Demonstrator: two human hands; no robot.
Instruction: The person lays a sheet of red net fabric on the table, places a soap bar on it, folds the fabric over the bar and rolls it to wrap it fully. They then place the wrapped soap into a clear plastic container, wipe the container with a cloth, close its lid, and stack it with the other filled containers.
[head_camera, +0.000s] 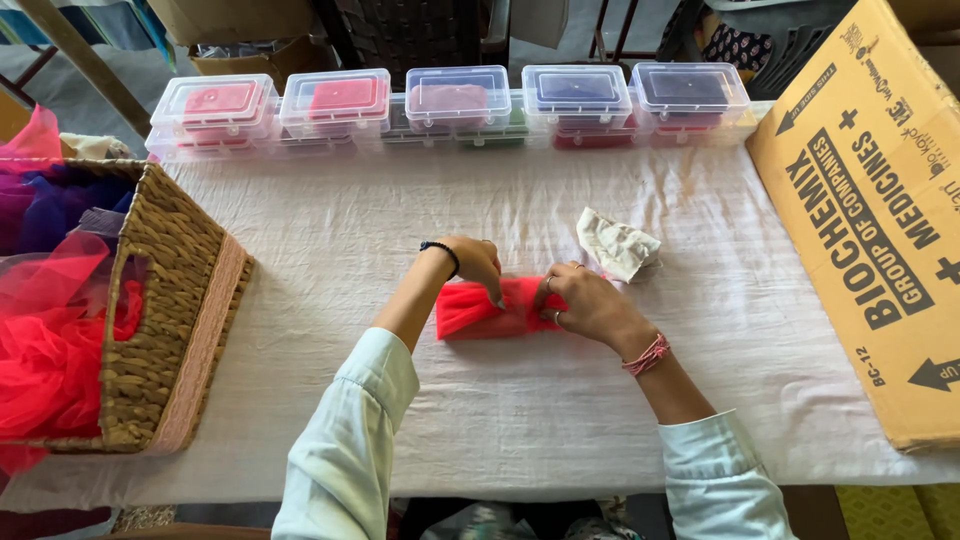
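A folded piece of red netted fabric (480, 313) lies on the white tablecloth (520, 400) in the middle of the table. My left hand (475, 262) presses its fingers down on the fabric's upper left part. My right hand (590, 303) grips the fabric's right end, fingers curled over it. A crumpled whitish cloth (617, 243) lies just behind my right hand, touching nothing I hold.
A wicker basket (165, 300) full of red, pink and purple netting stands at the left edge. A row of clear plastic lidded boxes (455, 100) with coloured contents lines the far edge. A large cardboard box (870, 210) lies at the right.
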